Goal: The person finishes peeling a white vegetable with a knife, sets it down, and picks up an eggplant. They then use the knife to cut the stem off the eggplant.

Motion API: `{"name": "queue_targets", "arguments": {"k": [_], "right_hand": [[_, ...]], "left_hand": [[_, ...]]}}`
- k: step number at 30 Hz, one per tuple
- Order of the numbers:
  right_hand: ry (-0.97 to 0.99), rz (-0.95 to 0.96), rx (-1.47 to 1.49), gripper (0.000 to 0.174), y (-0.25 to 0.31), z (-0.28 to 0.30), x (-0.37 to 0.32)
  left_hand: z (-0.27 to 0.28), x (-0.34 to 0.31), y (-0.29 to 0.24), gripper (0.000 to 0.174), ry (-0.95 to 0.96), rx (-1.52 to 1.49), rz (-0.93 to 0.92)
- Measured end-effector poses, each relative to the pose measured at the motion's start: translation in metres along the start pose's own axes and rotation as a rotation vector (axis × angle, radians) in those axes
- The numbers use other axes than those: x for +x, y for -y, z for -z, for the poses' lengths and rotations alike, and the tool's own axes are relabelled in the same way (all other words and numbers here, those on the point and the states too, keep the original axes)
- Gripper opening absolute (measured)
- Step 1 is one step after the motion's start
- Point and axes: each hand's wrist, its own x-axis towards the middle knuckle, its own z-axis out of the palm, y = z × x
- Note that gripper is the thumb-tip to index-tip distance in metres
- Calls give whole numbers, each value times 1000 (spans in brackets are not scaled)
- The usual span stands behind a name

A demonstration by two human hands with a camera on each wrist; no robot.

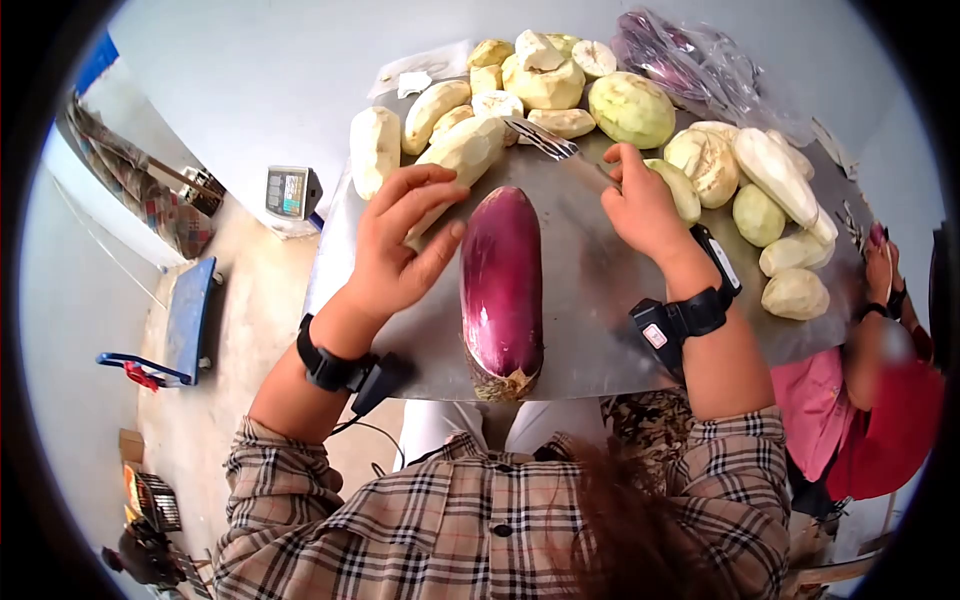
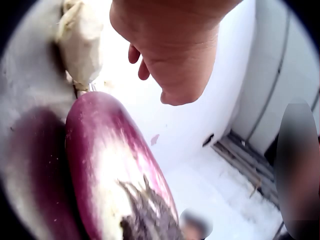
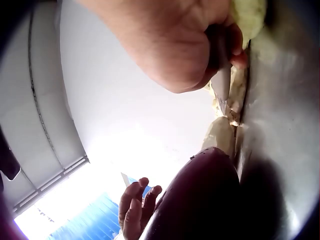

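A large purple eggplant [image 1: 502,285] lies lengthwise on the metal table [image 1: 400,345], its stem end toward me at the near edge. Beside its far left side my left hand [image 1: 400,240] is held with fingers spread loosely and nothing in them. In the left wrist view the eggplant [image 2: 100,145] shows a pale streaked patch near its dry, brownish calyx [image 2: 150,212]. My right hand [image 1: 645,205] grips the handle of a peeler [image 1: 545,138], its slotted metal head pointing left, beyond the eggplant's far end. The right wrist view shows its pale handle [image 3: 221,82] between the curled fingers.
Several peeled pale eggplants [image 1: 375,150] line the table's far side, with more [image 1: 770,170] heaped at the right. A clear plastic bag [image 1: 690,60] with purple eggplants lies behind. Another person in red [image 1: 895,430] is at the right. A scale [image 1: 292,192] stands left of the table.
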Motion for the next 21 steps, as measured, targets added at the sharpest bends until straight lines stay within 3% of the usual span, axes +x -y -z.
{"name": "queue_targets", "arguments": {"k": [4, 7, 11, 15, 21], "right_hand": [[-140, 35, -6, 34, -1, 3, 5], [-143, -5, 313, 33, -7, 9, 12], [24, -235, 1079, 32, 9, 21, 6], [-7, -247, 1178, 31, 10, 15, 7], [-102, -109, 1127, 45, 6, 1, 9]], "left_hand": [[15, 6, -46, 30, 226, -45, -58], [15, -4, -76, 39, 376, -25, -108], [-5, -24, -106, 49, 531, 157, -180], [-11, -33, -99, 49, 540, 311, -187], [-5, -43, -102, 49, 485, 406, -151]]}}
